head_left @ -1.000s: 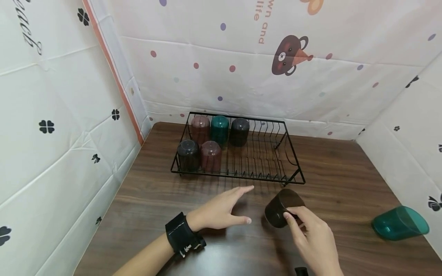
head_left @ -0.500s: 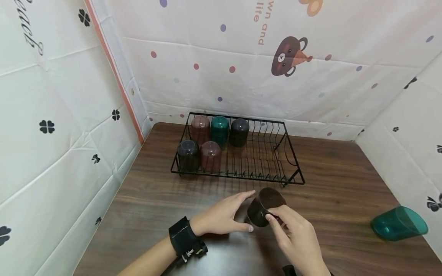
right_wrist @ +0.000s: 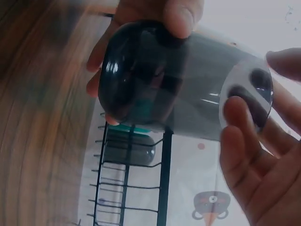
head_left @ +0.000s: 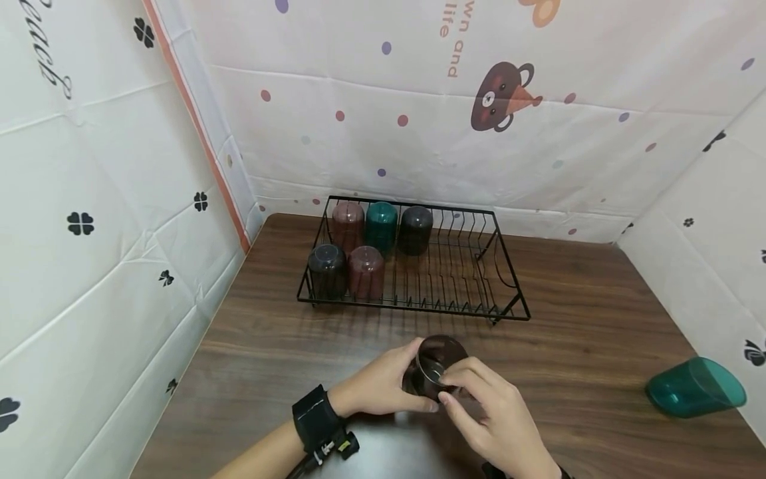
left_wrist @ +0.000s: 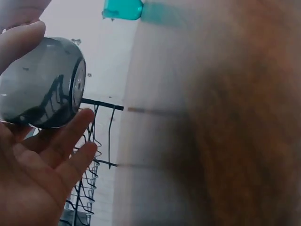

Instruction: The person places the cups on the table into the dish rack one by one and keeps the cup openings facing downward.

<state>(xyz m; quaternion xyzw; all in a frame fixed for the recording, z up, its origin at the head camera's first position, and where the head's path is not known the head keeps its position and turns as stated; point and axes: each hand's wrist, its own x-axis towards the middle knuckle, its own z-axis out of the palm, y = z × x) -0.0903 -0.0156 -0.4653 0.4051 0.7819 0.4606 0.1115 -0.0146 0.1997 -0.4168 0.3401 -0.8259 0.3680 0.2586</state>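
Observation:
A dark see-through cup (head_left: 427, 372) is tilted over the front middle of the table, its mouth toward my right hand. My left hand (head_left: 383, 380) holds it round the body near the base, thumb on the near side and fingers behind. With fingertips at the mouth and the thumb outside, my right hand (head_left: 493, 409) pinches the rim. In the right wrist view the cup (right_wrist: 155, 80) lies sideways between both hands, its rounded base at the left hand. The left wrist view shows the cup (left_wrist: 47, 84) with fingers beneath it.
Behind the hands stands a black wire rack (head_left: 443, 309) with several upside-down cups in its left part, such as a pink cup (head_left: 366, 273) and a teal cup (head_left: 381, 225). Another teal cup (head_left: 682, 389) lies on its side at the right of the wooden table (head_left: 251, 346).
My right hand has brought the dark cup leftward into my left hand, whose fingers have come round it. The cup's mouth has turned more toward me.

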